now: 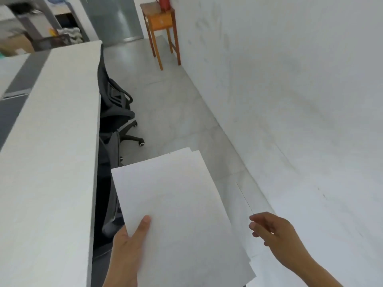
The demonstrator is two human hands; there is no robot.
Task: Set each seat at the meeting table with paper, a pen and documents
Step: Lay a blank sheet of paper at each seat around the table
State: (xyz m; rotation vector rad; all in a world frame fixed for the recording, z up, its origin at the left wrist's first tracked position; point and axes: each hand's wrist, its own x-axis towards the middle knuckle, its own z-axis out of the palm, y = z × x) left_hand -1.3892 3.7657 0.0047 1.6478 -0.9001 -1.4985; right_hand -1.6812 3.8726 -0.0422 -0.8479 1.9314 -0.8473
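Lying across the left hand [126, 251], stack of white paper [176, 214] held out in front of the person, above the floor [176, 104], just beside the long edge of the table [51, 152] and not touching it. Sheets slightly fanned at the far corner. Left thumb [143, 224] pressed flat on the top sheet near its lower left corner; left fingers hidden under the stack, so the hand is clamped on the paper between thumb and palm side.

Right hand [273, 233] to the right of the stack, apart from its right edge. Its fingers [256, 226] loosely curled with tips close together; a faint thin line runs up from them, possibly a sheet seen edge-on against the pale wall [290, 79], cannot tell whether anything is pinched.

Table pale, bare on its near stretch. Black office chair [118, 112] tucked against the table's right side, a second dark chair [109, 183] nearer, partly behind the paper. Far end of the aisle: wooden stand [161, 21] against the wall, a red cylinder [163, 2] on top, cut off by the frame edge
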